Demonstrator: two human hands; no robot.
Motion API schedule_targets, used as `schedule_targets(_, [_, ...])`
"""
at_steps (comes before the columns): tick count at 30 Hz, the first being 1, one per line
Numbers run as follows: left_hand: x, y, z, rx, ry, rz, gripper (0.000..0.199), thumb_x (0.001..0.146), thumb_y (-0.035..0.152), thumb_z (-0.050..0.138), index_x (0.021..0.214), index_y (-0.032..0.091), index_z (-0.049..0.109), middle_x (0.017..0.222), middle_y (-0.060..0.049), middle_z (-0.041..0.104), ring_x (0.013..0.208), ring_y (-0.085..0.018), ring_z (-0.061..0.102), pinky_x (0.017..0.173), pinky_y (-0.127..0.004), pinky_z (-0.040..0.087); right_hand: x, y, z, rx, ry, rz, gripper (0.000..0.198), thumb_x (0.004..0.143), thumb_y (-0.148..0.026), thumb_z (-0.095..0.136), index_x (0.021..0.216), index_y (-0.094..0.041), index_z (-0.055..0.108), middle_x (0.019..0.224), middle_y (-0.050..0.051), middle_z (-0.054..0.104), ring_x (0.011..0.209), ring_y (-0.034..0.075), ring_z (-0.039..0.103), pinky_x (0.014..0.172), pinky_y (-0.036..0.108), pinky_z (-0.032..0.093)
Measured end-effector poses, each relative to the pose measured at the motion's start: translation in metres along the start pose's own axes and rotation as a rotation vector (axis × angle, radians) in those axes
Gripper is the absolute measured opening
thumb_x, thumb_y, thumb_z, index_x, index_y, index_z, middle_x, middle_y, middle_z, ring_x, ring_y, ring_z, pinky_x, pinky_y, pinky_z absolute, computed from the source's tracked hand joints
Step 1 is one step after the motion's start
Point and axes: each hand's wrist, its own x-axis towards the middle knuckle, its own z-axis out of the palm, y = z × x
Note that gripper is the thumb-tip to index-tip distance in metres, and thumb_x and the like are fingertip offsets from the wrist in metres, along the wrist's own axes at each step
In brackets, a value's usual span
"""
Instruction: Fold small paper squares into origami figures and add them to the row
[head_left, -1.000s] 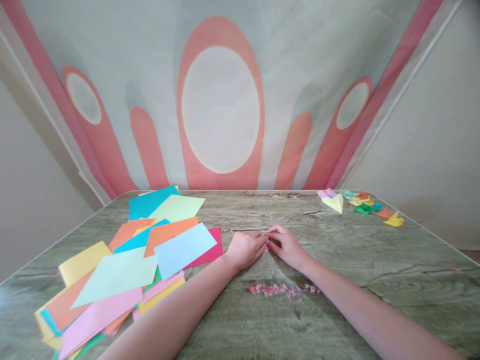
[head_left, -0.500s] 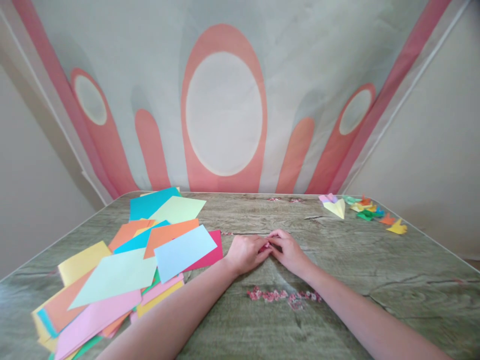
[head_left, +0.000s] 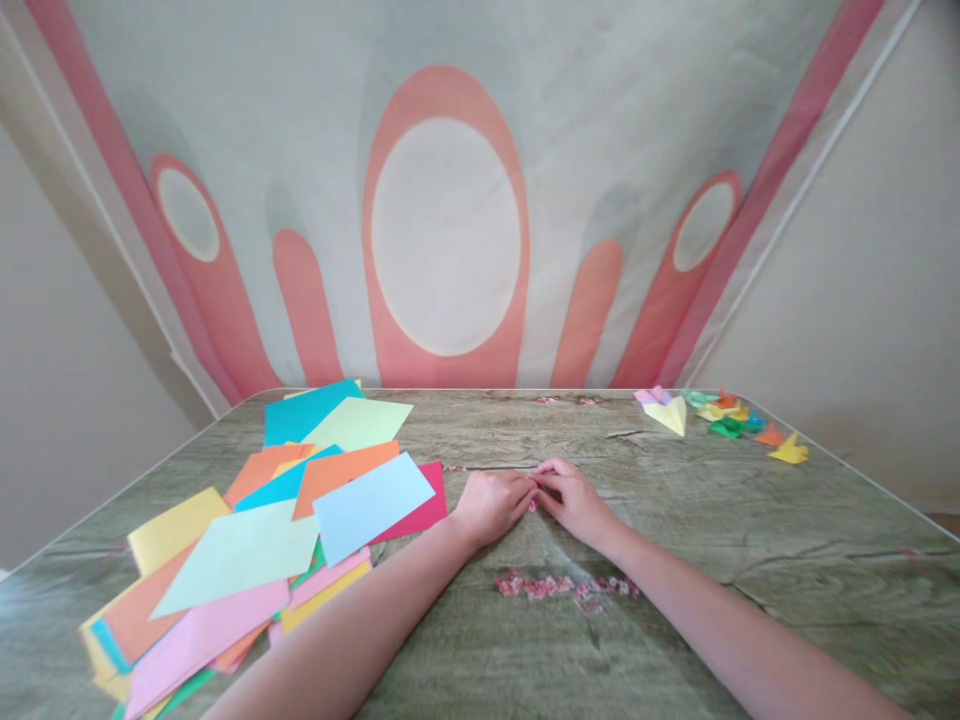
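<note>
My left hand (head_left: 491, 508) and my right hand (head_left: 571, 500) meet over the middle of the wooden-patterned table (head_left: 465, 660). Fingertips of both hands touch and are closed round a small pink piece of paper (head_left: 533, 506). Only a bit of it shows below the fingers, so its folded shape is mostly hidden. Left of my left hand, a light blue sheet (head_left: 371, 508) overlaps a dark pink sheet (head_left: 426, 507).
A spread pile of coloured paper, with a pale green sheet (head_left: 240, 560) on top, covers the left side. At the far right lie a pale yellow paper plane (head_left: 670, 415) and several small folded figures, one a yellow figure (head_left: 790, 449). Pink blossoms (head_left: 540, 586) pattern the tabletop.
My fingers have shifted slightly on the pink piece, which now shows a little lower between them. The view has tilted slightly; papers and folded figures look unmoved.
</note>
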Motion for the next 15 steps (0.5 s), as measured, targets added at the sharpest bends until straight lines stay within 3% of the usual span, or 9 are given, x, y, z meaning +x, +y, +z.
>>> schedule_targets(15, [-0.0005, 0.0027, -0.0004, 0.042, -0.029, 0.015, 0.033, 0.092, 0.033, 0.033, 0.090, 0.019, 0.062, 0.082, -0.005, 0.063, 0.074, -0.014, 0.059, 0.061, -0.022, 0.044, -0.0005, -0.0018, -0.0018, 0.006, 0.016, -0.001, 0.020, 0.083, -0.023, 0.054, 0.098, -0.023, 0.067, 0.091, 0.006, 0.059, 0.087, 0.019, 0.055, 0.079, 0.034, 0.045])
